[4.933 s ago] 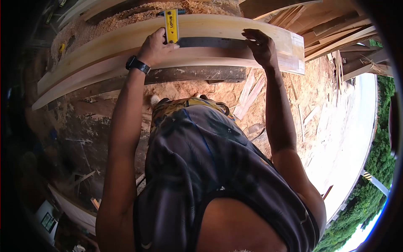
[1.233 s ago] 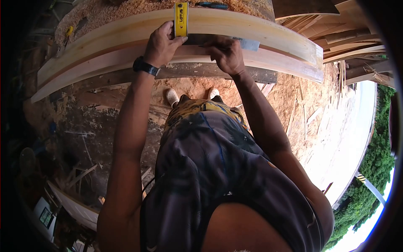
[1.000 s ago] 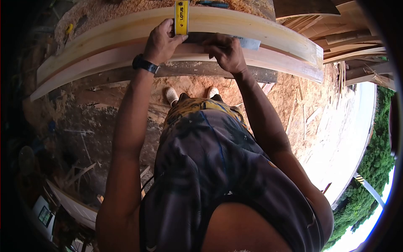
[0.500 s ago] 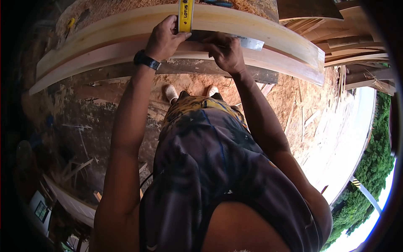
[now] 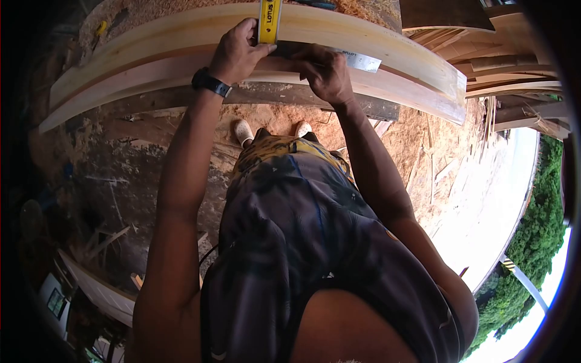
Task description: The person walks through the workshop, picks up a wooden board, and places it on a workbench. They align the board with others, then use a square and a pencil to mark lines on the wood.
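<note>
A try square (image 5: pixel 269 23) with a yellow stock marked LOTUS lies against a long pale wooden beam (image 5: pixel 387 39). Its metal blade extends to the right along the beam's near side. My left hand (image 5: pixel 236 54), wearing a black watch, grips the stock's lower end between thumb and fingers. Curled over the blade is my right hand (image 5: pixel 331 75), its fingers pinched together. Whether they hold a small item or only press the blade is hidden. A second pale board (image 5: pixel 139 77) runs alongside, nearer my body.
Sawdust and shavings lie on the surface behind the beam. A dark timber (image 5: pixel 284 95) runs below the boards. Curved wood offcuts (image 5: pixel 514 72) are stacked at the right. Sawdust and scraps cover the ground around my shoes (image 5: pixel 243 132).
The view has shifted very slightly. Both hands and the try square hold practically the same position on the beam.
</note>
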### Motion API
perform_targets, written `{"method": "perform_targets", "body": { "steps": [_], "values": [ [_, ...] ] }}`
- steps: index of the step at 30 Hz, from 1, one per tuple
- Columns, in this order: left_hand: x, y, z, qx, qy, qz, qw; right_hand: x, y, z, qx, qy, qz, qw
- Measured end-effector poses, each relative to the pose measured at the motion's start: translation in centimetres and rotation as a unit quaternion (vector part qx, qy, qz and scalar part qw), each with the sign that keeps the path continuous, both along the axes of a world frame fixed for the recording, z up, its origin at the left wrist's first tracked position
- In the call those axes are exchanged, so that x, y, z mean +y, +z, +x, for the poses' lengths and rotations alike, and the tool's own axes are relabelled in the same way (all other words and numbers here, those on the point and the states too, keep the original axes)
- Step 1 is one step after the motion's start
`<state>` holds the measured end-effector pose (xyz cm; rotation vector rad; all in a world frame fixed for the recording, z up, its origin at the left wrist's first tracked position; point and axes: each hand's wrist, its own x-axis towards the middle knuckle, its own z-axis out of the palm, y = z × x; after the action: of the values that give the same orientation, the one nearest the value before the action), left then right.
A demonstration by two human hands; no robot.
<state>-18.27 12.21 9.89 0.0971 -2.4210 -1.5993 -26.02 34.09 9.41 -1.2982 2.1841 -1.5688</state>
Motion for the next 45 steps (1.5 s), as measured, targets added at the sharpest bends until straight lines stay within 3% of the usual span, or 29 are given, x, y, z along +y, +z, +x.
{"method": "perform_targets", "body": {
  "steps": [23, 35, 40, 45],
  "values": [
    [0.20, 0.44, 0.17, -0.016, 0.002, -0.024, 1.000, -0.13, 0.35, 0.03, 0.013, 0.008, 0.003, 1.000],
    [-0.07, -0.06, -0.14, -0.011, 0.003, -0.003, 1.000, -0.07, 0.08, 0.01, -0.007, 0.010, 0.010, 1.000],
    [-0.23, -0.22, -0.12, -0.004, -0.006, 0.015, 1.000, -0.16, 0.67, 0.58, -0.080, -0.007, -0.017, 0.997],
    [-0.27, -0.27, -0.19, -0.017, -0.006, 0.016, 1.000, -0.50, 0.80, 0.51, -0.055, -0.019, 0.010, 0.998]
  ]
}}
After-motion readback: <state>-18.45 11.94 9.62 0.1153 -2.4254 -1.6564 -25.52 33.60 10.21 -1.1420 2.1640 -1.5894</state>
